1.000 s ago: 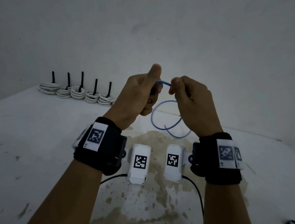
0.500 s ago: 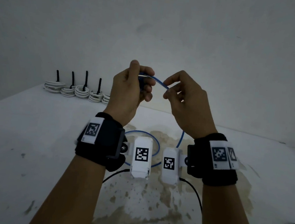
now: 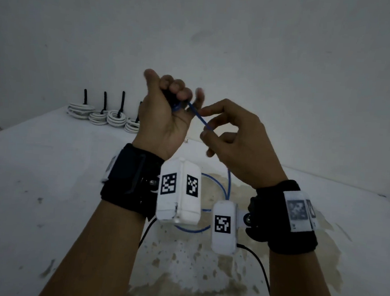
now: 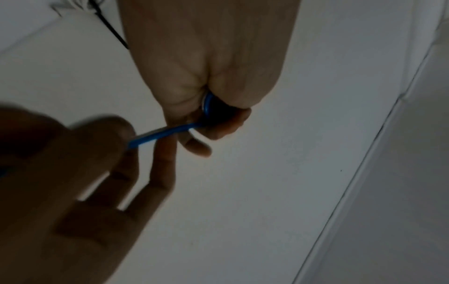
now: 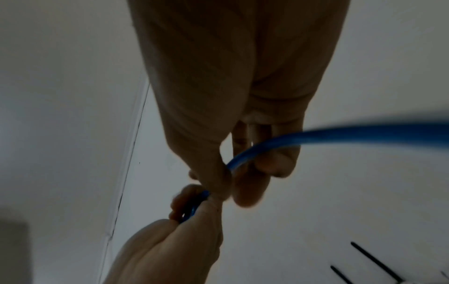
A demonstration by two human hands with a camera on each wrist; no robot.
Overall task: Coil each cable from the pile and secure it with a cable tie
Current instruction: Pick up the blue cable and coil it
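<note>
A thin blue cable (image 3: pixel 198 117) runs between my two raised hands. My left hand (image 3: pixel 166 113) is turned palm toward me, and its curled fingers grip a small coil of the blue cable (image 4: pixel 207 104). My right hand (image 3: pixel 232 136) pinches the cable (image 5: pixel 245 155) between thumb and forefinger just right of the left hand. From there the cable (image 3: pixel 228 181) drops behind the right wrist and lies in a loose loop on the white table (image 3: pixel 47 171), partly hidden by the wrist cameras.
Several white cable coils (image 3: pixel 101 116) with upright black ties stand in a row at the table's far left, near the wall. A black lead (image 3: pixel 259 267) trails from the right wrist camera. Brown stains mark the table in front of me.
My left hand has rolled over, palm now facing me, winding the cable into its grip. The right hand has slid down the cable and sits lower. The loop on the table has shrunk.
</note>
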